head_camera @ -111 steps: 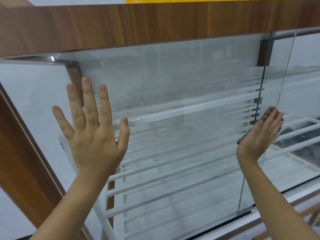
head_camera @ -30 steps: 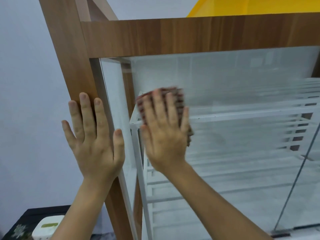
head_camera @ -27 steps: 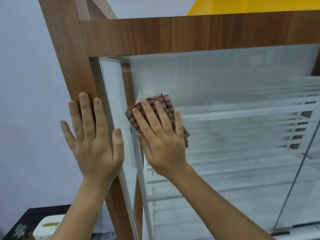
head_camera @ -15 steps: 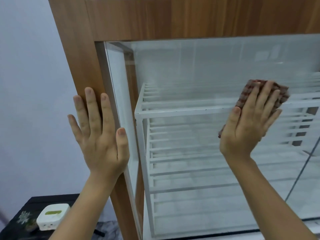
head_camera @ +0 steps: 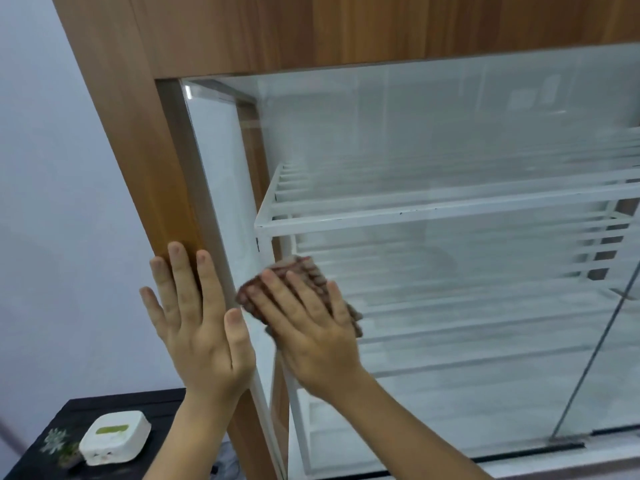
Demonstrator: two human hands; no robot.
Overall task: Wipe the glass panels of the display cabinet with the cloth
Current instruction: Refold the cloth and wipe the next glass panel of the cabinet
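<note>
The display cabinet has a wooden frame (head_camera: 145, 140) and a large front glass panel (head_camera: 450, 140). My right hand (head_camera: 308, 327) lies flat with straight fingers on a folded reddish-brown checked cloth (head_camera: 311, 271), pressing it against the glass near the panel's left edge, below the upper white shelf. My left hand (head_camera: 197, 320) rests flat and open on the wooden left post and the pale edge strip beside the glass. Most of the cloth is hidden under my fingers.
White slatted shelves (head_camera: 433, 209) stand behind the glass. A second glass panel's edge (head_camera: 595, 362) runs down at the right. Low at the left, a dark table (head_camera: 45, 455) carries a white box (head_camera: 116, 438) and a small plant (head_camera: 57, 443).
My right hand has swept the cloth from the right of the panel back left and lower, ending beside my left hand. The left hand stays on the post.
</note>
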